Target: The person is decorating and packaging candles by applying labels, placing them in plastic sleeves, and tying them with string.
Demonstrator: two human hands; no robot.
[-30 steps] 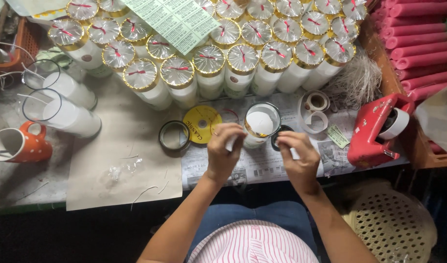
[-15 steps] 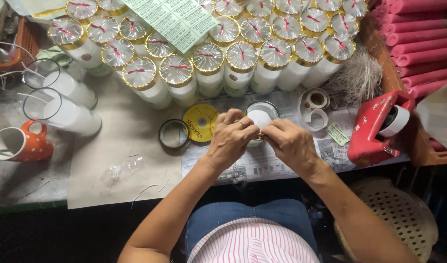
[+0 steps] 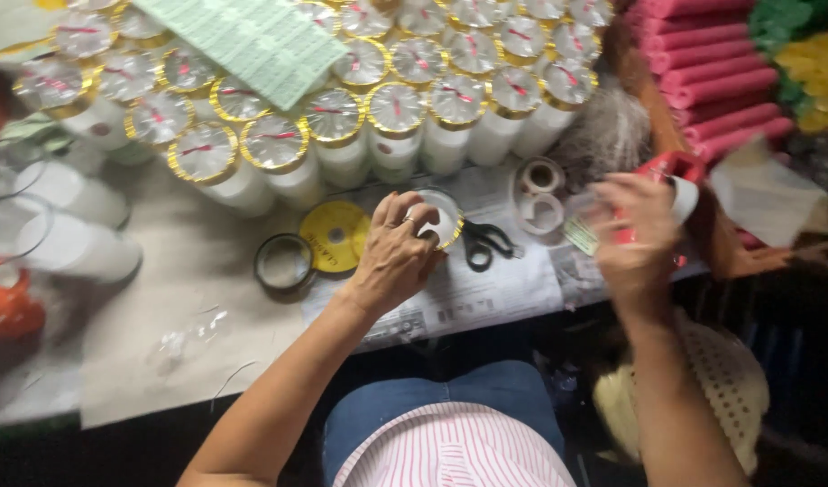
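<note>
Gold-rimmed white jars (image 3: pixel 342 149), yellow disc (image 3: pixel 335 236), black scissors (image 3: pixel 483 243)

left hand (image 3: pixel 396 257) curled, fingers bent; right hand (image 3: pixel 635 230) raised, blurred.

Rows of white cylinders with gold-rimmed lids (image 3: pixel 333 117) are ranged from 10 to 1 o'clock, partly covered by a green printed sheet (image 3: pixel 243 41). Black scissors (image 3: pixel 482 243), a yellow disc (image 3: pixel 335 236), tape rolls (image 3: pixel 540 194) are laid centrally. Pink rolls (image 3: pixel 712 63) are stacked at 2 o'clock; an orange mug (image 3: pixel 8 307) is seen at 9 o'clock.

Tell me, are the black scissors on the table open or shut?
Shut, it seems. The scissors lie flat on the newspaper beside the left hand; the handle loops show, but the blades are blurred.
</note>
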